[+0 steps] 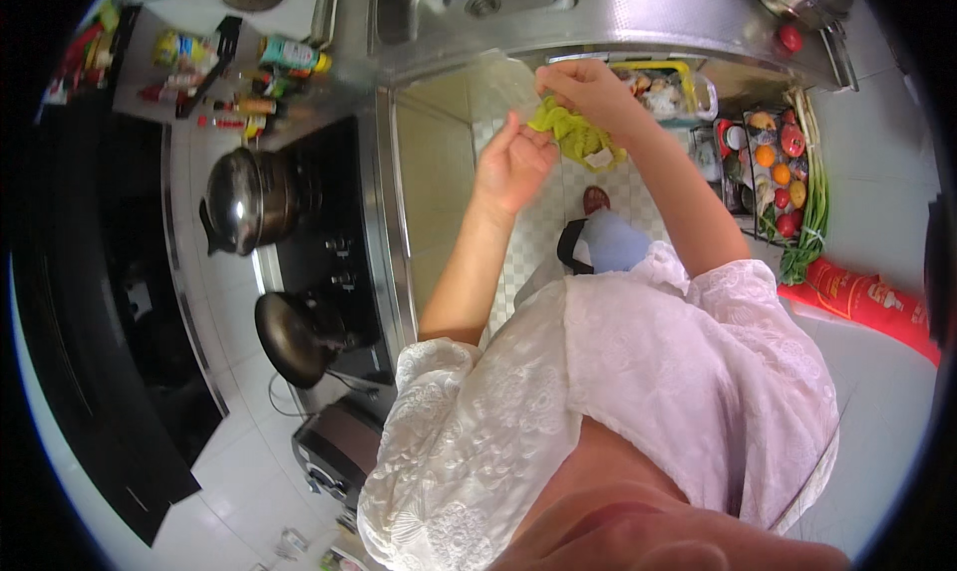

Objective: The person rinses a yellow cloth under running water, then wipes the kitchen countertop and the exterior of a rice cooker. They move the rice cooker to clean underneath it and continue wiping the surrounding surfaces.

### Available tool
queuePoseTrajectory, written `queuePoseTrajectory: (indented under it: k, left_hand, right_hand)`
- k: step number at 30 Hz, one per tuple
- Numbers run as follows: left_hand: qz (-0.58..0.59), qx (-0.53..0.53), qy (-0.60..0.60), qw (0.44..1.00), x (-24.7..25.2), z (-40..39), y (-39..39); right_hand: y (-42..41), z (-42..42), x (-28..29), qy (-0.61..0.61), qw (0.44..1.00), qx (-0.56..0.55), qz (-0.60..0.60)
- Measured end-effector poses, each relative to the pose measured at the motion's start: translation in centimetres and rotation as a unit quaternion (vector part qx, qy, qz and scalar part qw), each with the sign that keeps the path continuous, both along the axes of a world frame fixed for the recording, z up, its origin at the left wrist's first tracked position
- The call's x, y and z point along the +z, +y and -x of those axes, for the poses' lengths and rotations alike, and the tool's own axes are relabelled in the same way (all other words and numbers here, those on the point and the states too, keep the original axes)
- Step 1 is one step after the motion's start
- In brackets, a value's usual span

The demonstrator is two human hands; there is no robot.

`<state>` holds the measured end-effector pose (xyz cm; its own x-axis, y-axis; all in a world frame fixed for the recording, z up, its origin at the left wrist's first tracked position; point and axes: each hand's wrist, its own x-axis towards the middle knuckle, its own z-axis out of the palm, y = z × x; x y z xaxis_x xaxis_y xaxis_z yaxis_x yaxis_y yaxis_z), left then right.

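A crumpled yellow-green cloth (576, 134) with a small white tag hangs between my hands above the floor. My right hand (598, 100) is bent over it, fingers closed on its upper part. A see-through piece (505, 81), seemingly plastic or glass, stands out beyond the cloth, blurred at its edges. My left hand (512, 164) is turned palm up below it, thumb at its lower end and fingers curled beside the cloth. The left fingers' exact grip is partly hidden.
Ahead are a steel sink (478, 7) and counter (658, 10). On the left, a lidded pot (250, 201) and a wok (291, 339) stand by the black cooktop (336, 190). A wire rack (770, 167) of produce and a red bag (860, 294) are on the right.
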<state>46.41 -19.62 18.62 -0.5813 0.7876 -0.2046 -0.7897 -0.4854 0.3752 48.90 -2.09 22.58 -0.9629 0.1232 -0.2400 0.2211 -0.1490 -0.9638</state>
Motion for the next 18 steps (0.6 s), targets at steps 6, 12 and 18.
queuePoseTrajectory:
  k: [6, 12, 18]
  left_hand:
    - [0.122, 0.035, -0.014, 0.992, -1.3, 15.6, 5.6]
    - [0.392, 0.110, 0.138, 0.903, -7.0, 31.5, 8.2]
    - [0.543, 0.175, 0.426, 0.703, -11.6, 43.1, 10.0]
  right_hand:
    - [5.8, 4.8, -3.0, -0.004, 0.999, -0.003, -0.045]
    - [7.9, 5.2, -6.8, -0.107, 0.994, -0.009, -0.030]
    - [8.5, 10.1, -9.0, -0.077, 0.988, -0.109, -0.079]
